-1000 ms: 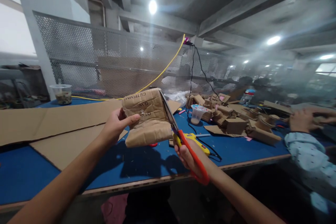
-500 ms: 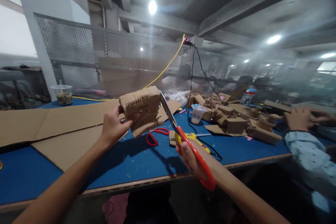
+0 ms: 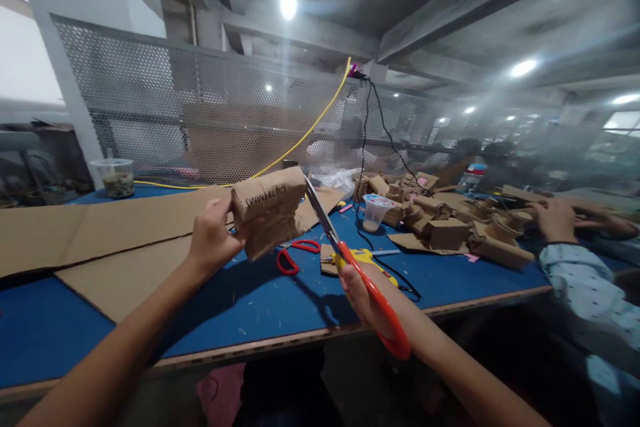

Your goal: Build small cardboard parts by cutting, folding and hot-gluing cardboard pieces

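My left hand [image 3: 213, 240] grips a folded piece of cardboard [image 3: 267, 207] with printed lettering, held above the table by its left side. Its lower right edge looks ragged. In my right hand [image 3: 367, 293] is a pair of scissors [image 3: 377, 303] with red-orange handles, pointing up and left. The blades meet the cardboard's upper right edge; whether they bite into it I cannot tell. Below the cardboard lie red-handled scissors [image 3: 295, 257] on the blue table [image 3: 250, 320]. Behind my right hand rests a yellow glue gun [image 3: 367, 257] beside a small cardboard scrap.
Large flat cardboard sheets [image 3: 125, 227] cover the table's left side. A plastic cup [image 3: 375, 210] stands near a heap of cardboard pieces [image 3: 445, 227]. A lidded tub [image 3: 115, 177] sits at the back left. At the right, another person's hand [image 3: 555, 220] works. Yellow and black cables hang behind.
The cardboard has tilted a little in my left hand, showing more of its left side. The scissors stay at its upper right edge. My view has shifted slightly.
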Tool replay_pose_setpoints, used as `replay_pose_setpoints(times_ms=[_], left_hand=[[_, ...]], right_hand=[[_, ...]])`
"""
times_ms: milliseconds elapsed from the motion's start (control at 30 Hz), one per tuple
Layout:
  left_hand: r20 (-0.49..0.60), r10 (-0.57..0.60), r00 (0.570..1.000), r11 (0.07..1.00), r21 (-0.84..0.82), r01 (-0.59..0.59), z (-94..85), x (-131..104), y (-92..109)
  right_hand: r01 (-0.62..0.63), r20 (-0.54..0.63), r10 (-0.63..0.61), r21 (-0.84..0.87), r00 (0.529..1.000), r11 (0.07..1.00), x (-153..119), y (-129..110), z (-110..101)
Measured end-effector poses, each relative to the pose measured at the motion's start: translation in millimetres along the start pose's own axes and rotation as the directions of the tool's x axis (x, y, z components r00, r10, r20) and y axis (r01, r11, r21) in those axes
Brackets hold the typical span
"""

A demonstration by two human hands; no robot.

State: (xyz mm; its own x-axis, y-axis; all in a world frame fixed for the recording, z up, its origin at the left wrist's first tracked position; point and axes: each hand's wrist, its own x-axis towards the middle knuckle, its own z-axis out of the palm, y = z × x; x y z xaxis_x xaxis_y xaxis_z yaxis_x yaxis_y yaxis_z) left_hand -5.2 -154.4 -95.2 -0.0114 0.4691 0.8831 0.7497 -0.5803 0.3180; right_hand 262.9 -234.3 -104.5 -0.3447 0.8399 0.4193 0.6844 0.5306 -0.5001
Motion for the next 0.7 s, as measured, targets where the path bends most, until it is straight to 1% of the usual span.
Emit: replay_pose_setpoints(times_ms=[33,100,167,233,367,467,533,633,700], left_hand=[[-0.014,0.057,0.998,0.998,0.041,-0.056,0.2,-0.6,-0.7],[-0.036,0.132,0.991,0.988,0.084,-0.129,0.6,-1.7,-1.5],[-0.053,0.171,0.984,0.981,0.104,-0.165,0.9,-2.3,-1.9],[-0.063,0.186,0.981,0.978,0.104,-0.178,1.0,-2.2,-1.9],[-0.099,0.195,0.976,0.979,0.085,-0.187,1.5,-2.1,-0.7],[-0.125,0.179,0.976,0.983,0.067,-0.172,2.0,-3.2,0.7],[-0.13,0.143,0.981,0.989,0.048,-0.138,2.6,-4.7,1.6],[-0.099,0.072,0.992,0.997,-0.03,-0.076,3.7,-7.7,3.2],[-0.073,0.057,0.996,0.996,-0.062,-0.062,4.6,-9.2,4.4]], right_hand=[[-0.017,-0.017,0.017,-0.022,1.0,1.0,0.7,0.8,0.9],[-0.044,-0.03,0.042,-0.068,0.999,0.997,1.9,4.0,2.3],[-0.051,-0.031,0.048,-0.106,0.998,0.993,2.7,9.2,3.1],[-0.058,-0.03,0.055,-0.104,0.998,0.993,2.6,15.2,3.7],[-0.098,-0.036,0.096,-0.051,0.995,0.994,-0.2,22.6,5.6],[-0.081,-0.035,0.081,0.001,0.996,0.997,-2.5,21.8,7.9],[-0.053,-0.039,0.055,0.049,0.998,0.997,-3.8,19.1,9.4],[-0.026,-0.058,0.033,0.12,0.998,0.992,-6.6,14.3,11.0],[-0.043,-0.046,0.053,0.199,0.998,0.979,-9.5,12.7,12.1]])
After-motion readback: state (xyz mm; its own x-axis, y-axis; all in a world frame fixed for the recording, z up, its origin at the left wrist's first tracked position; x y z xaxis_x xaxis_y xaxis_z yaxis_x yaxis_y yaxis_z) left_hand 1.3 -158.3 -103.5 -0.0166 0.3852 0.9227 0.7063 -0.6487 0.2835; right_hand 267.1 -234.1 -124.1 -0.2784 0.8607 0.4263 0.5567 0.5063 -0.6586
